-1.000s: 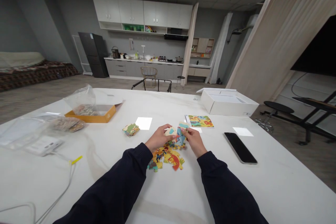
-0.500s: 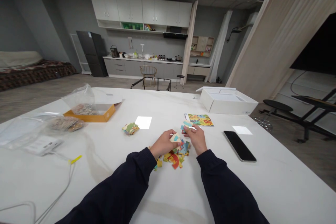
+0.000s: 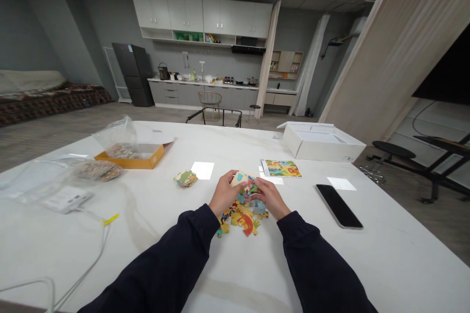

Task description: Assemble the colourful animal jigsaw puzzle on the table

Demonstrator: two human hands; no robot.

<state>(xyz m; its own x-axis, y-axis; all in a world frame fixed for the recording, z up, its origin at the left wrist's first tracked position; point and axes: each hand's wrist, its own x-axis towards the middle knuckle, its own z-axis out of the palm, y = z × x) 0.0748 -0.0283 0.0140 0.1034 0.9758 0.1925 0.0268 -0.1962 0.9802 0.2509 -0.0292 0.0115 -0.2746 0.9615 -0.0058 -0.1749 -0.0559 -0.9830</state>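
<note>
Puzzle pieces (image 3: 244, 219) with bright animal colours lie in a loose cluster on the white table, below my hands. My left hand (image 3: 224, 194) grips a pale piece with a light blue patch (image 3: 239, 178), thumb on its face. Close beside it, my right hand (image 3: 270, 196) pinches a colourful piece (image 3: 253, 187) that meets or overlaps the pale one. Left of my hands sits a small stack of puzzle pieces (image 3: 185, 179). A printed picture card (image 3: 282, 168) of animals lies beyond my right hand.
On the left are an orange box (image 3: 152, 158), plastic bags of pieces (image 3: 99, 170), a white device (image 3: 68, 199) and a cable with a yellow tag (image 3: 111, 219). A black phone (image 3: 338, 206) lies at right, with an open white box (image 3: 323, 144) behind.
My right hand has moved left and down, bringing its piece against the one in my left hand. My left hand has risen slightly. The whole view has shifted a little.
</note>
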